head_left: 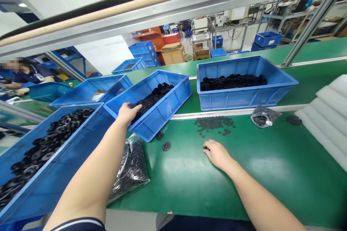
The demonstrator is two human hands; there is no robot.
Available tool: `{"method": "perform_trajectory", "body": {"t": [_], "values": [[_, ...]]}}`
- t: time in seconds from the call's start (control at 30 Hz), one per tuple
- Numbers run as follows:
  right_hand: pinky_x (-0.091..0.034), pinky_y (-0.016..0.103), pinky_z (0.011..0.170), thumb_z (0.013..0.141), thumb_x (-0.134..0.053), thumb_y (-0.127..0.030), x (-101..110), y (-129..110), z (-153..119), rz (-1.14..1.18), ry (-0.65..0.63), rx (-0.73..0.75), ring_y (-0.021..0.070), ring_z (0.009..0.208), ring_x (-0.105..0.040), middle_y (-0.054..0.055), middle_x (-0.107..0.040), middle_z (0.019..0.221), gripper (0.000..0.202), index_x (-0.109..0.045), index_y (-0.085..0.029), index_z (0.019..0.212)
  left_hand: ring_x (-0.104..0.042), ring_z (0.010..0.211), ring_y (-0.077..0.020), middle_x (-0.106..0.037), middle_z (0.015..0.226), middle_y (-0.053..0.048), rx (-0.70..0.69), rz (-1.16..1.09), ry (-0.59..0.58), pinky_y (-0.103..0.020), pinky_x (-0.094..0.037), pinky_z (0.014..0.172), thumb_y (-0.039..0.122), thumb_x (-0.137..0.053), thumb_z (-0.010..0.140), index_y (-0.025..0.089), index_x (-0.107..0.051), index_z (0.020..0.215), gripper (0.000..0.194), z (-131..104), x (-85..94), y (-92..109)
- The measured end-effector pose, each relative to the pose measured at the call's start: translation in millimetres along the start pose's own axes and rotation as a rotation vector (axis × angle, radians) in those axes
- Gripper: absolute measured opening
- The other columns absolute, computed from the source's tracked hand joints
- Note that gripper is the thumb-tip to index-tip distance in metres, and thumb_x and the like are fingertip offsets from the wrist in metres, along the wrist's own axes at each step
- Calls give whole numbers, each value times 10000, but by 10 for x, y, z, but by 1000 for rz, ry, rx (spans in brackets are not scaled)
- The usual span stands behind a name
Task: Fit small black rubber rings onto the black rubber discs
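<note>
Could totally scatter small rings (214,122) at 4 o'clock by sweeping right hand (217,154) low, curled just short of them near 5. Could snag two discs (155,96) at once, dipping left hand (127,113) into jumbled tub (168,108) at 9. Can't tell if gripping there, reaching in half-hidden. Can't make out dark bit (207,148) under right hand, or whether pinched.

Overlapping white sheets (329,124) at right; cardboard box (172,55) in background.

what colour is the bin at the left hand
Blue; the bin shows best in the head view.
</note>
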State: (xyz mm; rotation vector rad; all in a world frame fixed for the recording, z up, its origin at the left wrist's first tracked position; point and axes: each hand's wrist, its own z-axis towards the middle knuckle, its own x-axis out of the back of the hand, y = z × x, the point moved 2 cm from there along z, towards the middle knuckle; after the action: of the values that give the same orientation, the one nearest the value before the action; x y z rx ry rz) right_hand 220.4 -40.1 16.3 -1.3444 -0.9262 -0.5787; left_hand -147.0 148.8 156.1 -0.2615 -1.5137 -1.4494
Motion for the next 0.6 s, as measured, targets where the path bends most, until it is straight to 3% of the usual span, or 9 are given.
{"method": "perform_trajectory", "body": {"t": [0.07,0.13,0.2,0.3,0.4,0.5,0.6], "values": [[-427,251,782,875,-615,-130,7,23,18,39,31,1,176,892,-642,43,-690,949,127,-692,-210,938,-566,1157,-367,-628,1164,-198,-84,66,27,-501,-453,995,453,-729,674,97,-548,1192,654,-86,-10,39],[-432,249,789,872,-604,-113,5,42,25,63,59,-7,173,892,-640,43,-688,950,152,-690,-207,954,-470,1294,-372,-560,1305,-227,-354,87,107,-519,-363,1097,456,-658,763,90,-522,1252,625,-351,-4,163],[-436,246,781,871,-595,-107,-11,53,27,69,75,-13,169,879,-639,39,-686,945,172,-691,-213,966,-456,1322,-338,-549,1338,-206,-653,61,125,-502,-328,1135,434,-571,848,114,-525,1267,529,-766,-28,255],[-439,251,776,881,-582,-116,-48,67,35,22,85,-22,174,876,-640,45,-679,950,182,-702,-223,966,-472,1325,-330,-566,1348,-181,-896,110,-83,-520,-350,1124,431,-538,889,172,-545,1277,466,-1448,-218,138],[-442,272,786,897,-576,-155,-68,98,43,-87,98,-53,201,895,-634,70,-667,951,155,-714,-218,928,-337,1429,-385,-387,1523,-235,-864,292,-298,-561,-331,1128,516,-564,865,127,-439,1422,691,-1921,-557,-255],[-443,291,813,915,-556,-183,-83,149,35,-152,131,-71,222,926,-626,93,-662,972,162,-716,-211,917,-279,1441,-445,-297,1543,-316,-590,455,-334,-617,-325,1100,572,-510,868,38,-357,1470,820,-2111,-861,-646],[-448,303,822,930,-527,-194,-122,225,57,-180,164,-58,231,925,-625,105,-661,984,191,-717,-198,935,-182,1462,-469,-193,1563,-349,-456,512,-342,-634,-258,1125,589,-487,873,-21,-324,1478,875,-2221,-1069,-765]]}}
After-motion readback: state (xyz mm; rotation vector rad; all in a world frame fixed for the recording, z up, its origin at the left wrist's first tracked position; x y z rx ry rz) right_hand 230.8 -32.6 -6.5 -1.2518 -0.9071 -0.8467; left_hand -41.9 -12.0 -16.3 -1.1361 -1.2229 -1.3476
